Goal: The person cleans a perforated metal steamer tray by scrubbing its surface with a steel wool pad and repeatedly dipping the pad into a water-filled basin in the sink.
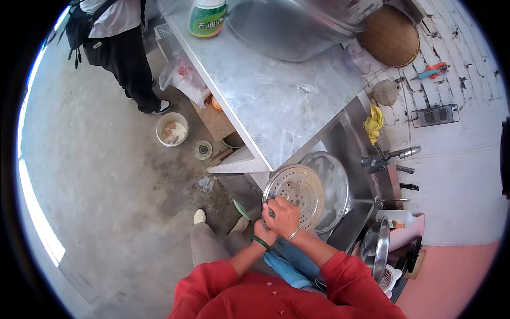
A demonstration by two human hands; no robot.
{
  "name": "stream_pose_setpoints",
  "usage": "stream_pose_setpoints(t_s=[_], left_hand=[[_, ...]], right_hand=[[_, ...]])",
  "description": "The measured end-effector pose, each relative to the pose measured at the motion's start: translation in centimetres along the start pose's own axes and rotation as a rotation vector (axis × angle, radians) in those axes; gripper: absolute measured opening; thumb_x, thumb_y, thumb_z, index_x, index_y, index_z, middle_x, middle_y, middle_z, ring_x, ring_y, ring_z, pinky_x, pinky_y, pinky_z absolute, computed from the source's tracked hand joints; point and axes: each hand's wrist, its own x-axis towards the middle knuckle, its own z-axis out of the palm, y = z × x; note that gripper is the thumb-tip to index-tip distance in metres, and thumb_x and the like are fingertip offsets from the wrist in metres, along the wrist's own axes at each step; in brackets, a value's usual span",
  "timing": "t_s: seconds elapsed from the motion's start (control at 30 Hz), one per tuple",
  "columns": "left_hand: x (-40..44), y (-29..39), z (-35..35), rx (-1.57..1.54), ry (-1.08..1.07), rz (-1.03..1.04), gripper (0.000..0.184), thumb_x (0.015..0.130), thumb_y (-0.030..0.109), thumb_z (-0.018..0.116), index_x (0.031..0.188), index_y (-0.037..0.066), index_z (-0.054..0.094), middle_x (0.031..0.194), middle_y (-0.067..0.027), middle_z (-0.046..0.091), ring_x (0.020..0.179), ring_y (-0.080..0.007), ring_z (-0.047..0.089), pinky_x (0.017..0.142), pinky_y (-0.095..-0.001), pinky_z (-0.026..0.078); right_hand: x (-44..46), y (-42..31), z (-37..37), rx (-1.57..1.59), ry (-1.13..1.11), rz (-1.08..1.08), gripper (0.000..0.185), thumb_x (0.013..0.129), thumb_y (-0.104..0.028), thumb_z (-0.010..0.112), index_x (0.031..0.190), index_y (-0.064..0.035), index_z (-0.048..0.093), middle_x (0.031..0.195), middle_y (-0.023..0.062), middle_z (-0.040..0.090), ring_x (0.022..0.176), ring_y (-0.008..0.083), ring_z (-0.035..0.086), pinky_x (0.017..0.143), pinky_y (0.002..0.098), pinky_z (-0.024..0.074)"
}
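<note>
My right hand [285,215], a bracelet on its wrist, is closed around a dark grey steel wool scrubber [272,213]. Pressed against it from below is my left hand [264,232], also closed, with grey strands showing between the two fists. Both hands are over the near left rim of a round perforated steamer tray [305,186]. Whether my left fingers also touch that rim is hidden. The tray overlaps a large metal basin [336,183] that holds cloudy water in the sink [348,141].
A marble-look counter [276,101] carries a green-labelled cleaner bottle [207,18] and a large metal bowl [265,32]. The faucet [390,155] and a yellow cloth [374,123] are beyond the sink. A white bucket [172,129] stands on the floor near another person [127,58].
</note>
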Motion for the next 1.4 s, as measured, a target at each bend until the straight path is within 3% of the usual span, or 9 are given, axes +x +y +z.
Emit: stream_pose_setpoints(t_s=[0.07,0.23,0.47,0.63,0.9,1.0,1.17,1.33,1.4], left_hand=[[-0.2,0.4,-0.3,-0.003,-0.023,-0.023,0.023,0.076,0.017,0.072,0.091,0.001,0.067,0.079,-0.0091,0.069,0.076,-0.0151,0.065,0.069,-0.0295,0.049],[-0.6,1.8,-0.1,-0.061,-0.027,-0.137,0.023,0.076,0.017,0.073,0.09,0.0,0.067,0.08,-0.0084,0.069,0.073,-0.0114,0.064,0.067,-0.0285,0.05],[-0.2,0.3,0.1,-0.014,-0.008,-0.026,0.022,0.076,0.018,0.073,0.089,0.001,0.068,0.08,-0.0091,0.069,0.075,-0.0142,0.066,0.067,-0.0279,0.05],[-0.1,2.2,0.3,0.085,0.036,-0.031,0.024,0.077,0.02,0.072,0.091,0.002,0.068,0.081,-0.0112,0.069,0.073,-0.0172,0.067,0.067,-0.0296,0.05],[-0.7,1.2,0.5,-0.029,0.005,-0.021,0.021,0.078,0.018,0.071,0.091,0.001,0.068,0.08,-0.0087,0.069,0.072,-0.0129,0.065,0.066,-0.0279,0.05],[-1.1,1.9,0.4,0.034,0.011,-0.055,0.02,0.078,0.015,0.07,0.091,0.001,0.068,0.08,-0.0073,0.069,0.072,-0.0112,0.064,0.066,-0.0268,0.049],[-0.7,3.5,0.9,0.041,0.014,-0.104,0.018,0.079,0.013,0.069,0.091,0.0,0.068,0.081,-0.0072,0.069,0.073,-0.0115,0.064,0.066,-0.0268,0.05],[-1.2,1.8,0.3,0.001,0.026,0.066,0.018,0.079,0.013,0.07,0.091,0.0,0.068,0.079,-0.0037,0.068,0.071,-0.0095,0.062,0.065,-0.0258,0.049],[-1.1,2.9,0.7,-0.027,0.019,-0.035,0.019,0.079,0.013,0.071,0.091,-0.001,0.067,0.08,-0.0037,0.068,0.072,-0.0087,0.061,0.066,-0.0253,0.049]], right_hand=[[1.5,1.4,1.1,0.014,0.05,-0.035,0.015,0.075,-0.021,0.064,0.069,-0.0091,0.058,0.064,0.0099,0.054,0.059,0.03,0.058,0.05,0.0403,0.0452],[8.5,6.4,2.9,-0.295,0.09,0.3,0.018,0.077,-0.024,0.062,0.07,-0.008,0.058,0.069,0.0104,0.057,0.064,0.0321,0.059,0.054,0.0419,0.0465],[-0.5,2.1,0.0,0.042,-0.065,0.003,0.015,0.077,-0.02,0.063,0.071,-0.0062,0.059,0.07,0.0117,0.059,0.065,0.0323,0.059,0.056,0.0413,0.0463],[7.2,6.6,2.5,-0.16,0.131,0.263,0.021,0.084,-0.023,0.056,0.07,-0.0073,0.058,0.069,0.0109,0.058,0.066,0.0315,0.059,0.055,0.042,0.0467],[-1.3,2.8,-0.6,0.018,-0.021,0.02,0.016,0.08,-0.021,0.061,0.07,-0.0085,0.059,0.069,0.0093,0.056,0.062,0.0292,0.059,0.054,0.0397,0.0471],[5.8,6.5,2.1,-0.098,0.202,0.205,0.019,0.082,-0.023,0.058,0.069,-0.0082,0.059,0.069,0.0102,0.056,0.062,0.0304,0.059,0.054,0.0407,0.0472],[5.7,5.8,1.6,-0.157,0.211,0.165,0.021,0.082,-0.023,0.058,0.067,-0.0079,0.057,0.068,0.0095,0.056,0.063,0.0298,0.059,0.054,0.0399,0.047],[-1.1,1.9,-0.5,0.049,-0.056,-0.08,0.017,0.078,-0.022,0.062,0.067,-0.0091,0.057,0.067,0.0075,0.055,0.062,0.0271,0.059,0.053,0.0375,0.0468],[3.0,4.5,1.2,0.056,0.123,0.044,0.017,0.078,-0.022,0.062,0.068,-0.009,0.057,0.069,0.0081,0.056,0.063,0.0287,0.059,0.054,0.0385,0.047]])
